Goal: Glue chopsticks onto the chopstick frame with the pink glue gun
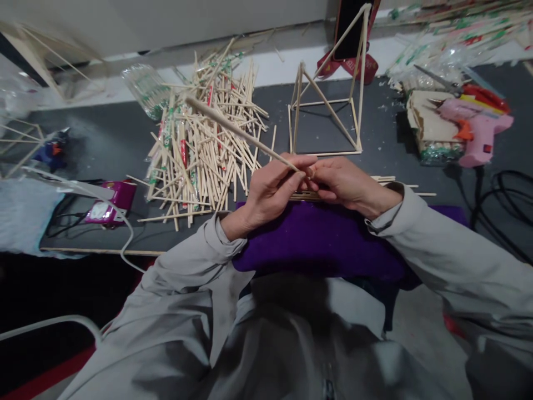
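Observation:
A long wooden chopstick (pixel 241 132) slants up and to the left from my two hands. My left hand (pixel 275 186) is closed around its lower part, thumb and fingers pinching it. Fingertips of my right hand (pixel 343 183) are pinched together at the chopstick's near end, almost touching the left fingers. What exactly lies between the right fingertips is partly hidden. Beneath both hands are several more chopsticks (pixel 306 196), at the edge of a purple cloth (pixel 325 239). Just beyond stands an open frame (pixel 328 151) built of joined chopsticks.
A large heap of loose and wrapped chopsticks (pixel 208 150) lies left of centre. At right, a pink glue gun (pixel 478 130) rests on a cardboard-topped pack (pixel 433 119), with black cables (pixel 512 189) nearby. A purple box (pixel 110 203) with cords sits at left, near a blue glue gun (pixel 52 150).

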The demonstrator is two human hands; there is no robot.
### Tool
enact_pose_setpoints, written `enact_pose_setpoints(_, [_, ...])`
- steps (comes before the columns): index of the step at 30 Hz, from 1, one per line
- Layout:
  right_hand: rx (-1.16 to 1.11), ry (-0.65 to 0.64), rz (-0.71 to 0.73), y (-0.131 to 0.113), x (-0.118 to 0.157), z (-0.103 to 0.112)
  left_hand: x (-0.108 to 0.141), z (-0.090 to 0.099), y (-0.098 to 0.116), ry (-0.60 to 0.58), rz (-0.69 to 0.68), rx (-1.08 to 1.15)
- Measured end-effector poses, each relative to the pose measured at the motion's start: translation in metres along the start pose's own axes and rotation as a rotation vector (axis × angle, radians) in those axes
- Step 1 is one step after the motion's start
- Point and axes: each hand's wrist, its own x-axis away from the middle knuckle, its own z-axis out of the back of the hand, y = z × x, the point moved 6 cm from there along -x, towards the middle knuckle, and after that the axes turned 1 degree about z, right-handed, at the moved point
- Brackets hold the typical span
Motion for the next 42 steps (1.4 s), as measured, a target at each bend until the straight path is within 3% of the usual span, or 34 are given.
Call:
enact_pose_setpoints(5, [-0.022,-0.029,0.041,-0.004,0.0,0.001,-0.003,0.002,0.003,0.046,-0.007,0.053])
enact_pose_setpoints(12, [-0.07,-0.007,0.049,-0.01,0.005,-0.001,-0.003,-0.001,0.006,0.02,-0.058,0.063])
enact_pose_setpoints(16, [-0.158,-0.002,0.047,-0.015,0.008,-0.002,-0.005,0.002,-0.001,0.095,0.021,0.229])
enact_pose_setpoints(20, [-0.196,-0.001,0.012,-0.014,0.008,-0.001,-0.009,0.002,-0.005,0.078,0.103,0.356])
enact_pose_setpoints(27, [-0.174,0.056,0.109,-0.014,0.009,0.006,-0.011,0.007,-0.027,0.11,0.402,0.44])
enact_pose_setpoints(33, [-0.124,0.09,0.042,-0.015,0.009,0.015,-0.012,0.007,-0.028,0.074,0.382,0.516])
enact_pose_setpoints(37, [-0.126,0.077,0.073,-0.022,0.012,0.021,-0.009,0.007,-0.022,0.047,0.397,0.464])
enact_pose_setpoints(42, [-0.009,0.164,0.164,-0.051,0.028,0.042,-0.003,0.005,-0.019,-0.02,0.397,0.355])
